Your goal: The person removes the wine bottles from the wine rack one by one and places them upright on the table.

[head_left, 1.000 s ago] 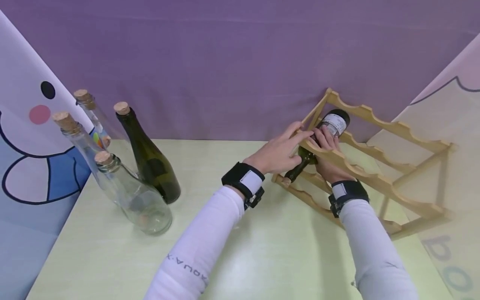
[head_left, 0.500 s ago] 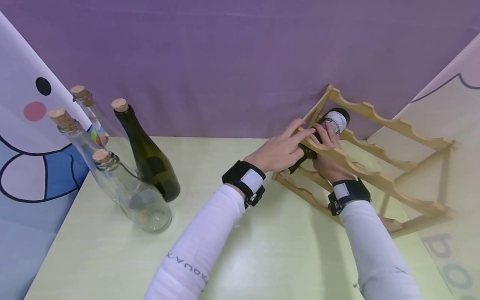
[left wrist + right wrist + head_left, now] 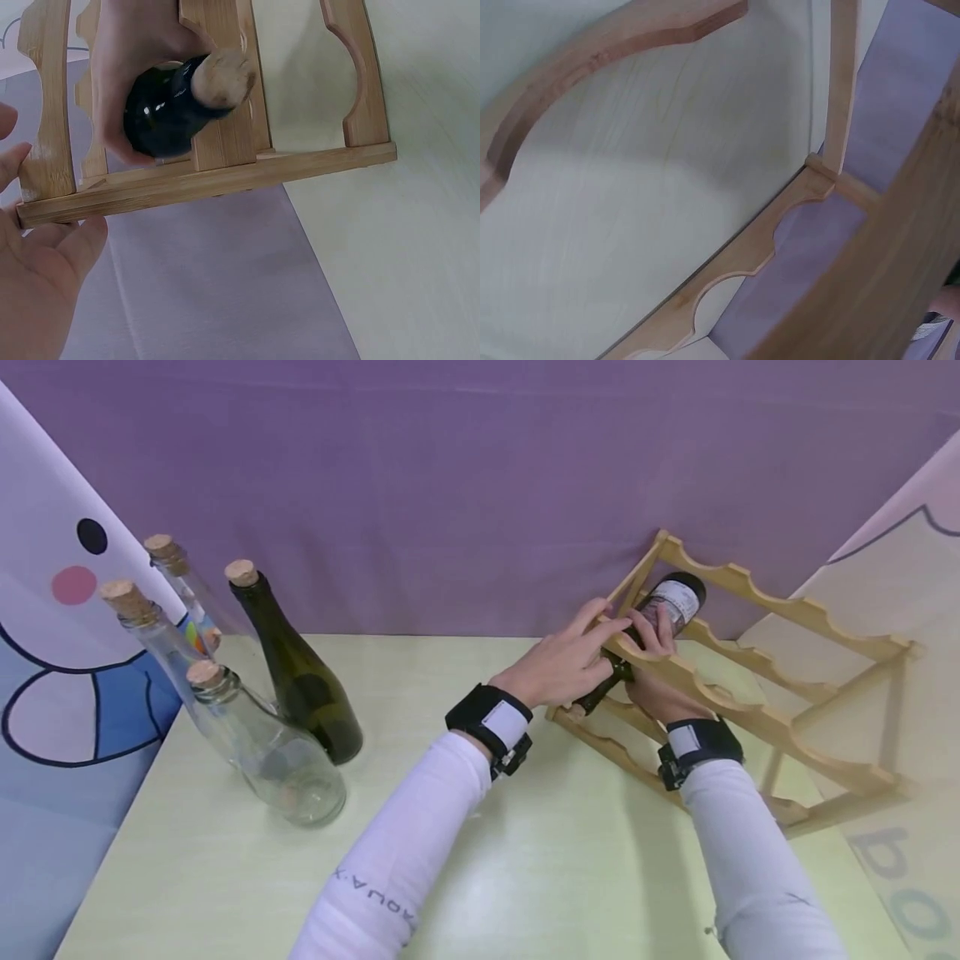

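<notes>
A two-level wooden wine rack (image 3: 787, 739) stands at the right. My left hand (image 3: 551, 670) grips its near left corner; in the left wrist view, the thumb and fingers of that hand (image 3: 34, 277) bend round the frame's end. Inside the rack, my right hand (image 3: 654, 692) holds a dark glass bottle (image 3: 677, 602), partly hidden by the top rail. The bottle lies slanted, labelled base toward the back wall and corked neck toward me. From the left wrist, its cork (image 3: 225, 77) appears in front of a rail. The right wrist view mostly shows rack rails (image 3: 720, 281).
At the table's left stand a dark green corked bottle (image 3: 307, 689) and several clear corked bottles, one clear bottle (image 3: 288, 777) nearest me. A purple backdrop (image 3: 450, 510) rises behind the pale table (image 3: 525, 860). Printed panels flank both sides.
The dark bottle has shifted slightly toward the back right within the rack, and its neck tilted up, then down again. My right fingers have moved a little on it. The left hand keeps its place.
</notes>
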